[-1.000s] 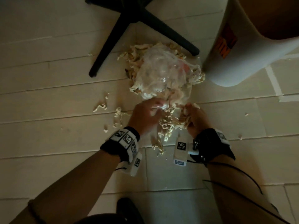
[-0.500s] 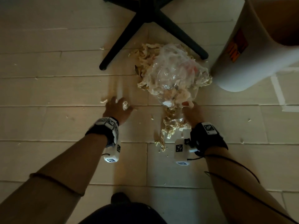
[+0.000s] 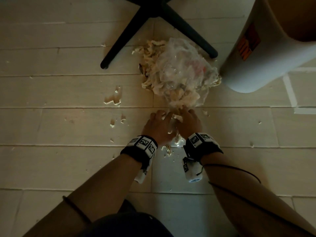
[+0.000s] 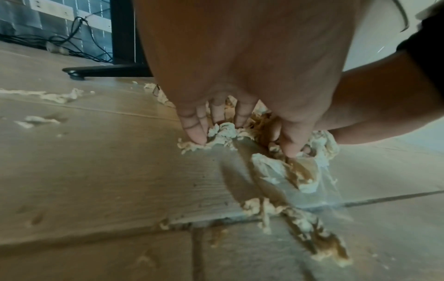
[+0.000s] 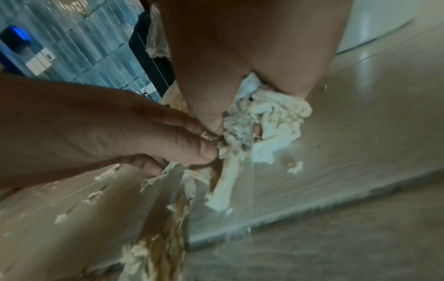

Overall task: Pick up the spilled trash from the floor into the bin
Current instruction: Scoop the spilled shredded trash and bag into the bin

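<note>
Bin [image 3: 266, 53]: white, upper right, its base just beside the trash pile [image 3: 177, 72], a heap of pale shredded strips under thin clear film, lying on the floor near a black chair base [image 3: 153, 19]. Left hand [image 3: 158, 127] and right hand [image 3: 189, 124] meet at the pile's near edge, fingers curled into one clump. The material looks light, limp and likely to shed, so it is probably best scooped from beneath, film included. Loose scraps [image 3: 113, 98] lie to the left.

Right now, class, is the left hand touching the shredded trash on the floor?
Touching. The left wrist view shows the left hand, fingertips pressed into the shredded trash.
</note>
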`<control>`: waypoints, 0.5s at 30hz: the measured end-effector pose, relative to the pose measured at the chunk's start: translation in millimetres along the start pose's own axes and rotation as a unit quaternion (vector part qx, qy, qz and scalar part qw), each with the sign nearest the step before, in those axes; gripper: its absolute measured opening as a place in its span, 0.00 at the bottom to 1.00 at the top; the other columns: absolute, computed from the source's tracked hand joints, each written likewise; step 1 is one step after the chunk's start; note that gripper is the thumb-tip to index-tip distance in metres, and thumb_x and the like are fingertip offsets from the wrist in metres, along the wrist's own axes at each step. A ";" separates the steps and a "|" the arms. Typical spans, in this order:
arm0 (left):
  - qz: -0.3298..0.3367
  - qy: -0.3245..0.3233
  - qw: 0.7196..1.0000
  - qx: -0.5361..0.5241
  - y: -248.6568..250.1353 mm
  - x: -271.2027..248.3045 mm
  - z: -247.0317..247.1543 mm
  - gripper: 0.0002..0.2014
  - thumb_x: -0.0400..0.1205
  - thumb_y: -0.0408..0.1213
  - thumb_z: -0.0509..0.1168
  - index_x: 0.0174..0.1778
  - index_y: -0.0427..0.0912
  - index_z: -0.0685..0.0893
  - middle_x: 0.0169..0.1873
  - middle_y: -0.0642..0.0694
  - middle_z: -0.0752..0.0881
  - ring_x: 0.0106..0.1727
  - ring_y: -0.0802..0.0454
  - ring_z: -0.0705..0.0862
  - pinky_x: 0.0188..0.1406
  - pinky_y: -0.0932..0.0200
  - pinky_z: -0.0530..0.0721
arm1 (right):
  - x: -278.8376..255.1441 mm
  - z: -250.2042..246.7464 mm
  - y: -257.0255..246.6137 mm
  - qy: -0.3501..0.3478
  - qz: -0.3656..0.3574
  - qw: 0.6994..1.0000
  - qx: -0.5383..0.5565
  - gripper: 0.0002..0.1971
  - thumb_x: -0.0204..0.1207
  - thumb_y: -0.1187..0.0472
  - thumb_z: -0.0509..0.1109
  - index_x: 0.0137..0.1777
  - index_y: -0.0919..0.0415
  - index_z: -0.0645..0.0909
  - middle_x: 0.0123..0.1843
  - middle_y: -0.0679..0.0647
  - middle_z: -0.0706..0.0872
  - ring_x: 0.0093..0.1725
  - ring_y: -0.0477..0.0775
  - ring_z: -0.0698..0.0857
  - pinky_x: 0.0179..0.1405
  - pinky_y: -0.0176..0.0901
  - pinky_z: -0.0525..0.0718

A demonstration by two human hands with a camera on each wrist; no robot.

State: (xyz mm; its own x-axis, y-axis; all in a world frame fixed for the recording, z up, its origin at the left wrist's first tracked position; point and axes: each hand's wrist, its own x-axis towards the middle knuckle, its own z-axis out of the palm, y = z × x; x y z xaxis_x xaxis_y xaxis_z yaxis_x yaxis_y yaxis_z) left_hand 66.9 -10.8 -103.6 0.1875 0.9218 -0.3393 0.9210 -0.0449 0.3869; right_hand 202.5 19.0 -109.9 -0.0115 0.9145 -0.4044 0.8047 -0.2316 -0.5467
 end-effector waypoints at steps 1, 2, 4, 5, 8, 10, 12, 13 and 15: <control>0.007 -0.009 1.000 0.004 3.5 0.3 1.3 0.38 0.76 0.58 0.67 0.81 0.52 0.62 0.76 0.44 0.64 0.73 0.40 0.65 0.68 0.46 0.76 | 1.5 -2.1 2.2 -0.002 0.005 1.000 0.014 0.28 0.79 0.59 0.68 0.79 0.59 0.69 0.71 0.62 0.78 0.68 0.68 0.80 0.65 0.56 0.79; 0.011 -0.018 1.000 0.010 5.4 0.1 3.1 0.41 0.74 0.60 0.68 0.81 0.53 0.60 0.75 0.44 0.65 0.72 0.39 0.65 0.66 0.47 0.77 | 2.6 -5.4 3.3 0.000 0.013 0.999 0.033 0.26 0.79 0.59 0.68 0.78 0.58 0.71 0.70 0.62 0.79 0.68 0.67 0.80 0.65 0.55 0.79; 0.018 -0.036 0.999 0.024 5.6 -1.4 8.0 0.45 0.71 0.62 0.70 0.81 0.56 0.58 0.74 0.45 0.64 0.70 0.40 0.66 0.62 0.48 0.79 | 4.3 -12.9 7.2 0.009 0.030 0.997 0.075 0.19 0.81 0.60 0.66 0.71 0.61 0.78 0.68 0.64 0.82 0.67 0.66 0.81 0.64 0.51 0.77; 0.024 -0.046 0.998 0.032 5.6 -3.3 9.5 0.45 0.70 0.61 0.72 0.81 0.57 0.58 0.74 0.45 0.63 0.69 0.40 0.66 0.59 0.48 0.80 | 4.5 -16.9 9.2 0.015 0.038 0.995 0.093 0.15 0.81 0.61 0.65 0.66 0.64 0.81 0.66 0.65 0.84 0.66 0.66 0.81 0.62 0.48 0.76; 0.035 -0.061 0.997 0.036 4.2 -9.9 12.1 0.41 0.72 0.51 0.75 0.80 0.58 0.63 0.72 0.45 0.65 0.67 0.42 0.70 0.54 0.47 0.83 | 3.2 -26.4 15.8 0.014 0.049 0.991 0.125 0.07 0.82 0.60 0.62 0.48 0.61 0.81 0.57 0.65 0.87 0.59 0.66 0.84 0.55 0.48 0.77; 0.046 -0.044 0.998 0.022 2.5 -14.4 13.5 0.35 0.74 0.47 0.74 0.78 0.57 0.70 0.66 0.45 0.71 0.61 0.43 0.78 0.53 0.46 0.86 | 2.1 -28.3 21.1 0.012 0.051 0.986 0.158 0.08 0.80 0.60 0.62 0.44 0.61 0.80 0.52 0.65 0.88 0.55 0.68 0.85 0.56 0.56 0.83; 0.052 -0.036 0.998 -0.008 2.7 -19.1 15.5 0.28 0.76 0.44 0.73 0.74 0.55 0.77 0.63 0.45 0.76 0.57 0.43 0.82 0.55 0.47 0.85 | -0.3 -30.0 25.6 0.017 0.053 0.980 0.192 0.10 0.76 0.58 0.62 0.45 0.63 0.82 0.49 0.65 0.89 0.51 0.69 0.87 0.54 0.63 0.85; 0.052 -0.038 0.998 -0.014 3.6 -21.3 16.2 0.25 0.77 0.43 0.72 0.71 0.53 0.80 0.63 0.45 0.78 0.57 0.44 0.83 0.57 0.49 0.84 | -1.4 -30.0 28.7 0.018 0.054 0.977 0.208 0.12 0.73 0.56 0.61 0.46 0.62 0.83 0.48 0.64 0.89 0.50 0.68 0.87 0.53 0.64 0.86; 0.056 -0.039 0.998 -0.013 5.1 -24.6 17.0 0.18 0.79 0.42 0.70 0.66 0.51 0.84 0.62 0.47 0.82 0.57 0.45 0.85 0.58 0.52 0.83 | -5.5 -31.5 30.8 0.008 0.055 0.972 0.230 0.16 0.70 0.53 0.60 0.48 0.62 0.83 0.47 0.63 0.90 0.48 0.67 0.88 0.52 0.65 0.86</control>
State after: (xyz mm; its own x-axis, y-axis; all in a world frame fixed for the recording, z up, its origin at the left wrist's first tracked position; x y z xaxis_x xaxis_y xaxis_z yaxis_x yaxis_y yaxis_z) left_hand 72.8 -40.2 -107.8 0.3151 0.8786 -0.3587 0.8838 -0.1338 0.4484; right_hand 246.0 17.3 -101.4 0.0722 0.8797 -0.4699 0.4495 -0.4493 -0.7721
